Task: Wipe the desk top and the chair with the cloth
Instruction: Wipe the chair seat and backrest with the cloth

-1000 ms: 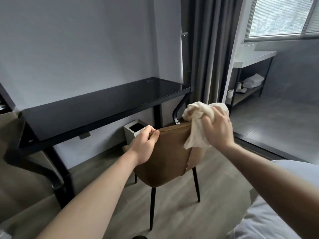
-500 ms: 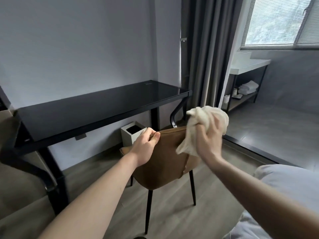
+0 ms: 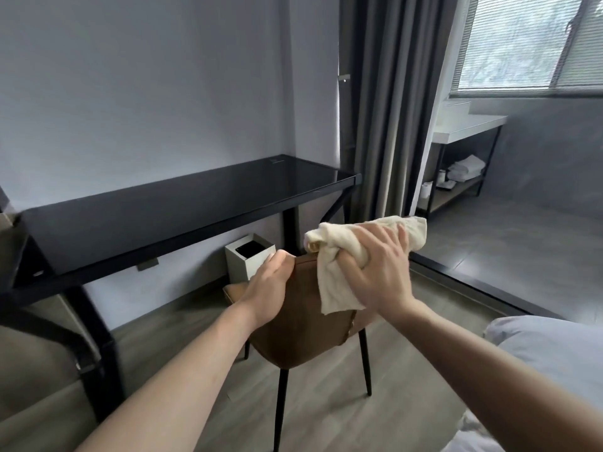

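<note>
1. Grey walls fill the top of the frame, and a wood floor point(image 3: 202, 370) fills the bottom.
2. A long black desk point(image 3: 169, 210) stands against the wall in the middle left of the frame. Its shiny top has nothing on it.
3. A small white bin point(image 3: 243, 265) sits on the floor under the desk, just behind the chair.
4. A brown chair point(image 3: 303, 324) with thin black legs stands in the middle of the frame, its back facing the person.
5. The left hand point(image 3: 269, 285) grips the top edge of the chair back, with the fingers curled over it.
6. The right hand point(image 3: 378, 272) holds a cream cloth point(image 3: 336, 272) at the top right of the chair back. Its fingers are clamped on the bunched cloth.
7. Part of the cloth hangs down over the back of the chair, and another part sticks out past the fingers to the right.
8. Grey curtains point(image 3: 388, 102) hang in the upper middle of the frame.
9. A window with blinds point(image 3: 522, 44) is in the upper right.
10. A white shelf point(image 3: 466, 125) under the window has folded towels point(image 3: 466, 168) below it.
11. Pale bedding point(image 3: 554, 360) shows in the lower right corner.
</note>
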The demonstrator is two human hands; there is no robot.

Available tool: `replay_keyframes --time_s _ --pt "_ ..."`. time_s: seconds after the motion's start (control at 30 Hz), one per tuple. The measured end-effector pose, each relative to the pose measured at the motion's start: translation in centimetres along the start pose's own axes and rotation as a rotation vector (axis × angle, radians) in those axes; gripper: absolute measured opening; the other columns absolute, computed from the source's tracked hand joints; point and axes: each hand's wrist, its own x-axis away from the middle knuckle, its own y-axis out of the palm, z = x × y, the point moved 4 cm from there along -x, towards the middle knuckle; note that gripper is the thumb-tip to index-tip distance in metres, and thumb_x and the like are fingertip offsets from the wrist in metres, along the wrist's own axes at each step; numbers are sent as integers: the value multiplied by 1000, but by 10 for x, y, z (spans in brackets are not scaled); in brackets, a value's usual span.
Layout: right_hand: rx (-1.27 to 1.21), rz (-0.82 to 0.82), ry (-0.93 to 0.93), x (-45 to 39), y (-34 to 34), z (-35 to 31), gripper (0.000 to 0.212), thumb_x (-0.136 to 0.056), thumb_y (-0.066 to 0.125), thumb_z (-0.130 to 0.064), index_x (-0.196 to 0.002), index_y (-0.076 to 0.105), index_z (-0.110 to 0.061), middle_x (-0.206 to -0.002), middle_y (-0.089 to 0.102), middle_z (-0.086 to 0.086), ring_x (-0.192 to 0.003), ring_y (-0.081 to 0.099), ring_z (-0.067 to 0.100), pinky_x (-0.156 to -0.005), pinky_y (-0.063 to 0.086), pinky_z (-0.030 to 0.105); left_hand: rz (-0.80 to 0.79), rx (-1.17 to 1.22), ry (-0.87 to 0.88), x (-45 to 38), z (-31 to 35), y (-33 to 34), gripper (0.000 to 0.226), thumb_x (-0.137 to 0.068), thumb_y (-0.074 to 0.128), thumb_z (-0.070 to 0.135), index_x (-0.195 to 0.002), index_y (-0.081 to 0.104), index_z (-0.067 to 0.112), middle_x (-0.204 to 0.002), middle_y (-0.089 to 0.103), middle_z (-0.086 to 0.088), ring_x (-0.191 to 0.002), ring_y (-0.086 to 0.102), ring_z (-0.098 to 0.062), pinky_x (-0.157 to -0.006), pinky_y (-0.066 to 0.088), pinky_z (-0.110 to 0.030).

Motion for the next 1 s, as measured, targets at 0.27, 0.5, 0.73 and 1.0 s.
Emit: replay_keyframes --time_s 0.27,0.5,0.73,1.0 --pt "-130 -67 448 -53 -37 85 41 -88 42 -42 -93 73 -16 -93 71 2 -96 64 28 -78 41 38 38 -15 -36 0 -4 5 29 -114 29 40 -98 52 45 -102 42 31 -104 41 4 -94 26 -20" --pt "-90 -36 465 -36 -31 67 46 -92 41 -47 -118 74 -27 -117 60 -5 -121 53 21 -97 40 42 -8 -13 -65 5 1 1 47 -114 24 46 -149 46 22 -133 39 14 -126 33 -6 -101 18 -26" --pt "-22 -131 108 25 0 -22 48 -91 51 -46 -138 56 -39 -139 45 -9 -148 25 26 -121 25 56 -5 -77 -35 12 9 0 46 -108 23 51 -119 59 25 -126 55 11 -122 50 -13 -97 36 -33" --pt "75 -112 -72 20 -2 -8 46 -90 60 -53 -134 61 -37 -124 53 -13 -134 43 22 -120 21 61 30 -70 -44 11 8 0 43 -111 21 48 -118 60 32 -123 60 9 -117 52 -8 -95 35 -31"
